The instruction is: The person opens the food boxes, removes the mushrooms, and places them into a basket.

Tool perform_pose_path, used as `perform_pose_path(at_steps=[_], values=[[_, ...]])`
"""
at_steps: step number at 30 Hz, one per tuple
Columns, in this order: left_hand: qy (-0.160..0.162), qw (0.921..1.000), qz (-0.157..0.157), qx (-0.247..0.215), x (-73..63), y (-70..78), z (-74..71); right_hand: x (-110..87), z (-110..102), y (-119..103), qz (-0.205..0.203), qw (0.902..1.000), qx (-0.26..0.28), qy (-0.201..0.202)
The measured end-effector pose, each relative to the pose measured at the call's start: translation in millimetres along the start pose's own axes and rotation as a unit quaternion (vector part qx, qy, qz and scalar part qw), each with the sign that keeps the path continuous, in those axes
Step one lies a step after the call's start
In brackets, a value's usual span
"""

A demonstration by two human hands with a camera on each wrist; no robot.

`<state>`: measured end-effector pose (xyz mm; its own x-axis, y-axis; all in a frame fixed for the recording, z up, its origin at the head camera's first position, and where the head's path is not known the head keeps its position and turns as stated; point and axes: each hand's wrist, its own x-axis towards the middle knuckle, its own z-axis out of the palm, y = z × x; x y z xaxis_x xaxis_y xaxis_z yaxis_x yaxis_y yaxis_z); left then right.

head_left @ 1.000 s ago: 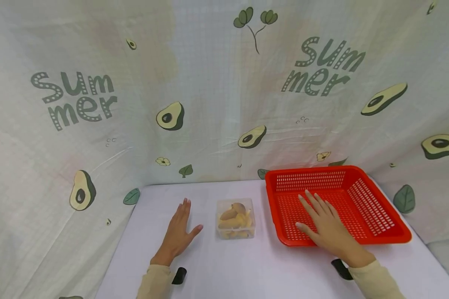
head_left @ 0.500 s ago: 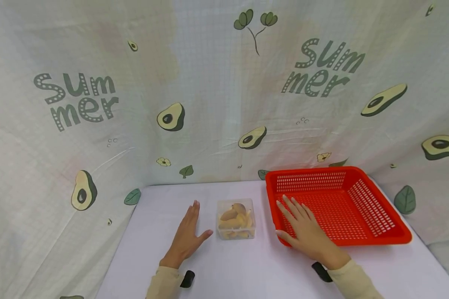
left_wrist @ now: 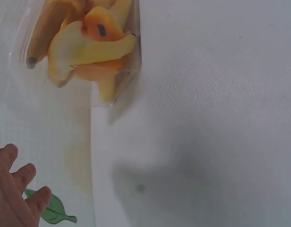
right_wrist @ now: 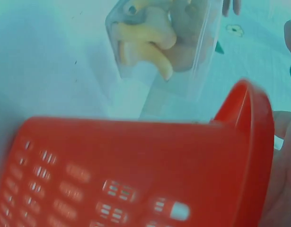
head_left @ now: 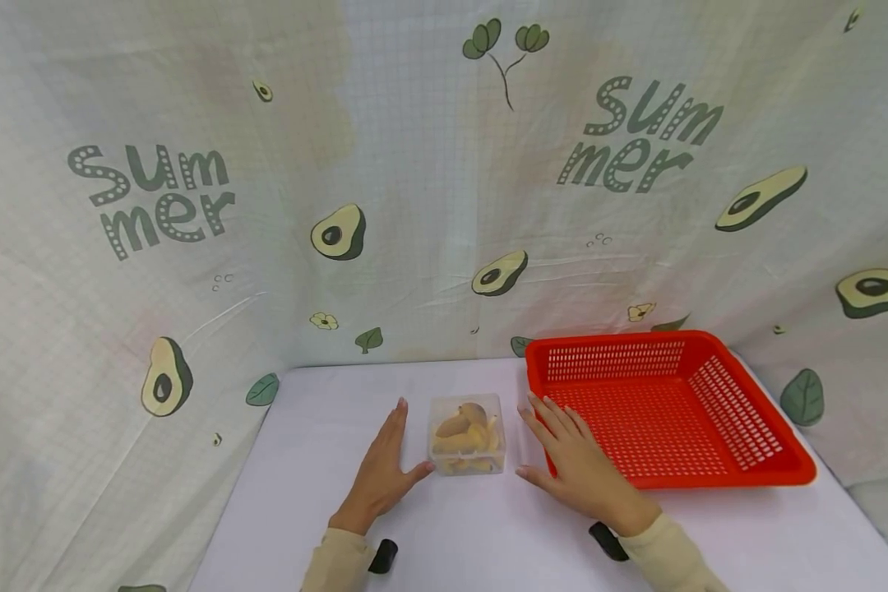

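The left hand (head_left: 380, 475) is held out with its fingers straight and close together, the thumb stretched away from them. The right hand (head_left: 583, 470) has its fingers straight and a little fanned, thumb apart. Between the two hands, on the desk (head_left: 459, 538), stands a clear plastic container (head_left: 447, 455), the left thumb right by its near left corner; whether they touch I cannot tell. Inside it lie yellow and brown banana-like pieces (head_left: 468, 427). The right hand is in front of the near left corner of a red basket (head_left: 659, 411) with slotted walls, its fingertips reaching past the rim towards the container; contact with the rim is unclear. Light sleeves (head_left: 668, 552) cover both forearms, and behind the desk hangs a pale cloth (head_left: 414, 156) printed with avocados, leaves and "summer"
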<state>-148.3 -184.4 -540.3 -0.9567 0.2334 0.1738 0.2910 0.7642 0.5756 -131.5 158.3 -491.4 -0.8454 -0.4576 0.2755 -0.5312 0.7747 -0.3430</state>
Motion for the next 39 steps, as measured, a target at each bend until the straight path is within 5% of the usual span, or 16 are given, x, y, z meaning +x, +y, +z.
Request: perform_pose_path(at_steps=[19,29,39], values=[[0.017,0.9967,-0.031,-0.074,-4.9,14.4,20.0,21.9,21.7,-28.3,-0.084,0.9938,-0.014,0.071],[0.032,0.9961,-0.010,-0.082,-6.0,12.1,36.4,32.1,32.6,-46.9,-0.057,0.9966,0.008,0.059],[0.021,0.9855,-0.008,-0.168,-4.7,19.2,43.9,37.9,49.4,-55.0,-0.051,0.9964,0.027,0.062]])
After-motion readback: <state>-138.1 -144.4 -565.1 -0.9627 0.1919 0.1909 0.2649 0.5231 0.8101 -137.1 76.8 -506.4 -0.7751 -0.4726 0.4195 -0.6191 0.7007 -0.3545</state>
